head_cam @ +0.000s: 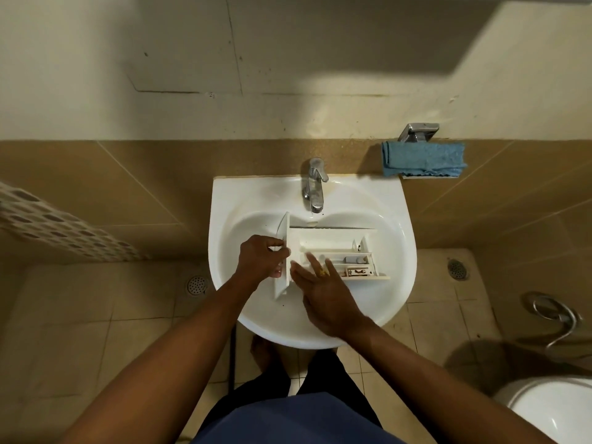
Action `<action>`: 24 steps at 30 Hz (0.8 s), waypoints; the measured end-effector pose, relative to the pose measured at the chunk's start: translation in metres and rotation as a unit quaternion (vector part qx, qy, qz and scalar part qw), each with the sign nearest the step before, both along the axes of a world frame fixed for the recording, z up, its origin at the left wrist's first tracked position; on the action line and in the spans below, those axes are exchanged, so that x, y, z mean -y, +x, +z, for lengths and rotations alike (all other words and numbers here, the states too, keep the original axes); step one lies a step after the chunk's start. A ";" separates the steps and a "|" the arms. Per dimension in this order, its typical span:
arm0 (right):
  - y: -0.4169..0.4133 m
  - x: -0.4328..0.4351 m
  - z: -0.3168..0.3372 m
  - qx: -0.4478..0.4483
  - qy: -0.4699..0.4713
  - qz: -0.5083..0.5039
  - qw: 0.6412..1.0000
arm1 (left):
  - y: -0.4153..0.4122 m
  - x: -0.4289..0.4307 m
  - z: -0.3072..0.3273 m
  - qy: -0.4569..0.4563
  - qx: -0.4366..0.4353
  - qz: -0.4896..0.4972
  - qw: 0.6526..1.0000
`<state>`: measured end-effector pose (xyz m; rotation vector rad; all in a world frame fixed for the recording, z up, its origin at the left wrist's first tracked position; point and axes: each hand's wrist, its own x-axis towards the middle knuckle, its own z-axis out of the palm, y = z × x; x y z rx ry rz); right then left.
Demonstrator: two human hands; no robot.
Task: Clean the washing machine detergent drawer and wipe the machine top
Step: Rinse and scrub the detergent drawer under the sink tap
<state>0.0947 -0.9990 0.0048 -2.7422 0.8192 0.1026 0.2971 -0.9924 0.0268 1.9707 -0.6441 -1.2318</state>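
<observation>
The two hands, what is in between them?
The white front panel of the detergent drawer stands between the left hand and the right hand; the head view shows it.

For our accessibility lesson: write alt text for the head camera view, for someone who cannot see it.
From above, a person holds a white detergent drawer in a sink: the left hand grips its front panel, the right hand lays straight fingers in its compartments. A tap stands behind, and a blue cloth hangs on the wall to the right.

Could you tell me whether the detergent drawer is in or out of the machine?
Out: the drawer sits in the sink, below the tap, its compartments facing up.
</observation>
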 end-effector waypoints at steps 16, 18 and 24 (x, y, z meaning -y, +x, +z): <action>0.042 0.062 -0.012 -0.075 0.027 -0.068 0.994 | -0.004 0.001 -0.002 0.014 -0.005 0.032 0.999; 0.035 0.049 -0.012 -0.057 0.026 -0.071 0.996 | -0.005 0.001 -0.002 0.015 -0.004 0.032 0.999; 0.048 0.059 -0.010 -0.064 -0.003 -0.078 0.995 | -0.003 0.002 -0.001 0.015 -0.020 0.031 0.999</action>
